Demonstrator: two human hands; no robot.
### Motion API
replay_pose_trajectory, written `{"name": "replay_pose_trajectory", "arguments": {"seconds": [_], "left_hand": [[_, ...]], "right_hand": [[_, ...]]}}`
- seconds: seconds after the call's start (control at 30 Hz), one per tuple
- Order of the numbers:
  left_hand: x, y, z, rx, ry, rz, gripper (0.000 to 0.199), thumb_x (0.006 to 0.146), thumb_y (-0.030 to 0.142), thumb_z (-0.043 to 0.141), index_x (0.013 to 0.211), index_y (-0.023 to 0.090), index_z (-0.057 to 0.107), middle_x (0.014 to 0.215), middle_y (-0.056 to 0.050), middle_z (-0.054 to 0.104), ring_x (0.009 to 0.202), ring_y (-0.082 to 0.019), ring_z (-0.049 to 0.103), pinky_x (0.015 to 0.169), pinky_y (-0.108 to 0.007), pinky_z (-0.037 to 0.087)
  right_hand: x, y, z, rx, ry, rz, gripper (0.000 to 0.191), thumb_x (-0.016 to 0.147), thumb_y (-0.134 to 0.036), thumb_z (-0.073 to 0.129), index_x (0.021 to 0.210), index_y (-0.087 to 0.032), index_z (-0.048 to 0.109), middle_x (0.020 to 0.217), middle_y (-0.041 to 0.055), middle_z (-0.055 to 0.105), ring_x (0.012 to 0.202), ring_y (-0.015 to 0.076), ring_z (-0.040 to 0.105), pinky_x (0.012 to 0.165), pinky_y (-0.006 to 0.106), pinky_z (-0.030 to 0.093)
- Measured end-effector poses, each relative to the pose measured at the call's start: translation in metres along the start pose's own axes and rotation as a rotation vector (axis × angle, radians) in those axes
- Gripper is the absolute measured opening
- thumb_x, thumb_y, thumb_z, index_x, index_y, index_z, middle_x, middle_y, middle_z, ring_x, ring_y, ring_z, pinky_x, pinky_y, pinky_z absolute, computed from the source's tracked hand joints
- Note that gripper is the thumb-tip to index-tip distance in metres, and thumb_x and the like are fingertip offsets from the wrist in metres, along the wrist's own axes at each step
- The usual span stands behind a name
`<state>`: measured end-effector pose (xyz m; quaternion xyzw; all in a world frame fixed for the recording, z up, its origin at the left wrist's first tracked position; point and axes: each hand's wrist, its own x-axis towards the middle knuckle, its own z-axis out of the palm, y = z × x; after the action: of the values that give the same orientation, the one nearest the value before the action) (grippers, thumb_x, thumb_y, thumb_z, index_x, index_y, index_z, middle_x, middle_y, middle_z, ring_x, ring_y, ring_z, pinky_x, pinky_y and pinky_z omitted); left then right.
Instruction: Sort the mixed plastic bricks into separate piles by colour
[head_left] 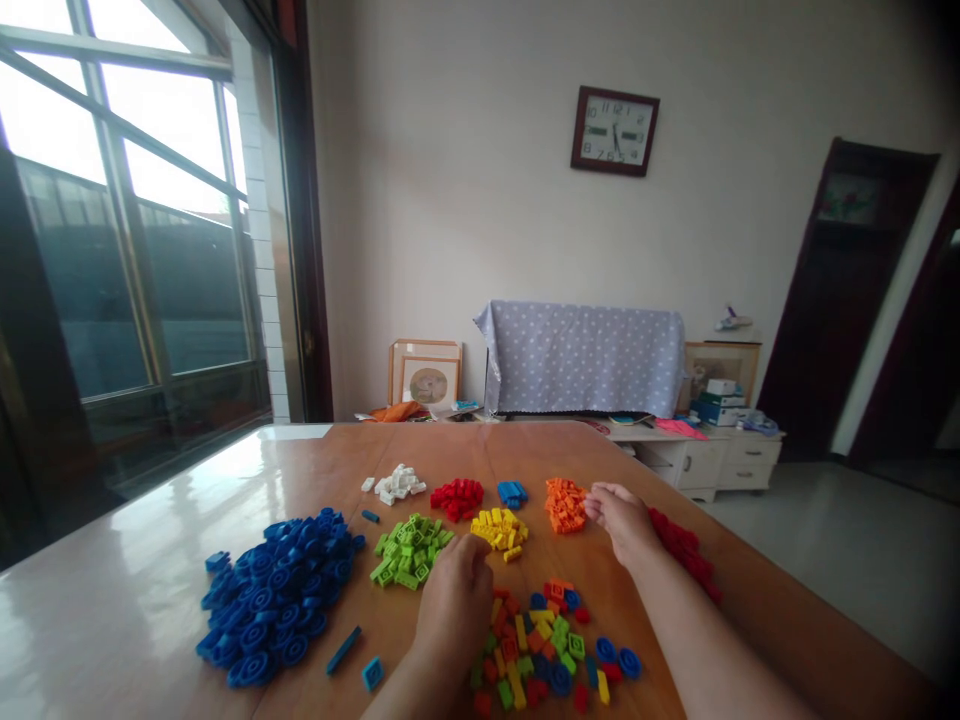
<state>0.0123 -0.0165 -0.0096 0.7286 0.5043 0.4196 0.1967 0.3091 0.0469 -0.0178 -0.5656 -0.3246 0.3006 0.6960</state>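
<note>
My left hand (455,590) is over the table between the green brick pile (412,550) and the yellow brick pile (501,530). Its fingers are curled together, and whatever they hold is hidden. My right hand (621,518) is at the right edge of the orange brick pile (565,505), thumb and fingertips drawn together; I cannot make out what is between them. In front of me, between my forearms, lies a heap of mixed-colour bricks (538,645). Part of this heap is hidden behind my left hand.
A large pile of blue round pieces (277,595) lies on the left of the table (165,560). White bricks (401,484), red bricks (457,498) and lighter blue bricks (512,494) form piles farther back. More red pieces (684,550) lie beyond my right forearm.
</note>
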Motion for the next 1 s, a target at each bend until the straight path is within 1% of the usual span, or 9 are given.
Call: {"name": "replay_pose_trajectory", "arguments": {"seconds": [0.1,0.17,0.33,0.43,0.53,0.67,0.8,0.9,1.0], "left_hand": [[0.0,-0.003,0.001,0.002,-0.011,-0.007,0.022,0.08,0.007,0.044,0.087,0.02,0.06,0.09,-0.004,0.064,0.087,-0.017,0.058,0.075,-0.025,0.039],[-0.001,-0.004,0.001,-0.003,-0.021,-0.016,0.023,0.081,0.008,0.044,0.091,0.021,0.06,0.094,-0.004,0.066,0.09,-0.017,0.059,0.077,-0.025,0.04],[-0.002,0.002,-0.002,0.012,-0.054,-0.072,0.025,0.083,0.01,0.044,0.096,0.022,0.062,0.096,-0.004,0.068,0.091,-0.017,0.061,0.077,-0.024,0.041],[-0.002,0.005,-0.003,0.008,-0.062,-0.098,0.022,0.086,0.014,0.044,0.096,0.021,0.062,0.098,-0.005,0.069,0.09,-0.018,0.061,0.075,-0.025,0.04],[-0.003,0.007,-0.003,0.013,-0.101,-0.114,0.023,0.089,0.017,0.043,0.1,0.021,0.063,0.097,-0.006,0.069,0.089,-0.018,0.062,0.073,-0.026,0.04],[-0.006,0.01,-0.003,0.174,-0.17,-0.06,0.02,0.08,0.012,0.052,0.093,0.019,0.065,0.094,-0.006,0.067,0.087,-0.02,0.058,0.072,-0.027,0.037],[-0.008,0.014,-0.004,0.305,-0.197,-0.008,0.015,0.077,0.013,0.056,0.083,0.02,0.068,0.094,-0.007,0.065,0.09,-0.021,0.056,0.075,-0.028,0.036],[-0.006,0.015,-0.005,0.322,-0.234,-0.005,0.014,0.078,0.015,0.055,0.08,0.02,0.069,0.092,-0.007,0.063,0.09,-0.021,0.056,0.076,-0.028,0.036],[-0.005,0.014,-0.005,0.318,-0.238,-0.008,0.015,0.079,0.016,0.054,0.08,0.02,0.069,0.092,-0.007,0.063,0.09,-0.021,0.056,0.077,-0.028,0.036]], "right_hand": [[-0.014,-0.011,0.002,-0.057,-0.041,-0.004,0.024,0.068,-0.035,0.071,0.084,-0.02,0.064,0.071,0.0014,0.067,0.066,0.016,0.062,0.059,0.025,0.05],[-0.027,-0.021,0.007,-0.105,-0.117,-0.015,0.022,0.068,-0.034,0.071,0.082,-0.019,0.064,0.073,0.001,0.067,0.065,0.0146,0.059,0.056,0.023,0.046],[-0.064,-0.045,0.023,-0.43,-0.621,-0.186,0.018,0.081,-0.034,0.059,0.08,-0.017,0.064,0.069,-0.0021,0.058,0.063,0.0115,0.05,0.057,0.022,0.039],[-0.082,-0.05,0.029,-0.581,-0.807,-0.23,0.015,0.081,-0.031,0.059,0.08,-0.017,0.064,0.068,-0.0028,0.057,0.062,0.0111,0.049,0.056,0.022,0.035],[-0.098,-0.05,0.033,-0.712,-0.93,-0.234,0.015,0.08,-0.031,0.062,0.084,-0.018,0.067,0.067,-0.0025,0.06,0.062,0.0119,0.051,0.054,0.022,0.033],[-0.116,-0.051,0.038,-0.927,-0.951,-0.375,0.017,0.074,-0.035,0.071,0.082,-0.02,0.07,0.073,-0.0008,0.067,0.065,0.0135,0.054,0.055,0.022,0.028],[-0.127,-0.052,0.047,-1.115,-0.942,-0.491,0.01,0.07,-0.029,0.071,0.076,-0.021,0.07,0.077,0.0008,0.07,0.068,0.0144,0.055,0.056,0.024,0.025],[-0.132,-0.052,0.051,-1.128,-0.951,-0.528,0.006,0.07,-0.024,0.067,0.074,-0.02,0.068,0.078,0.0014,0.069,0.069,0.0144,0.054,0.056,0.024,0.025],[-0.135,-0.05,0.05,-1.058,-0.985,-0.529,0.009,0.069,-0.022,0.066,0.078,-0.02,0.067,0.08,0.0005,0.068,0.069,0.0138,0.054,0.057,0.023,0.028]]}}
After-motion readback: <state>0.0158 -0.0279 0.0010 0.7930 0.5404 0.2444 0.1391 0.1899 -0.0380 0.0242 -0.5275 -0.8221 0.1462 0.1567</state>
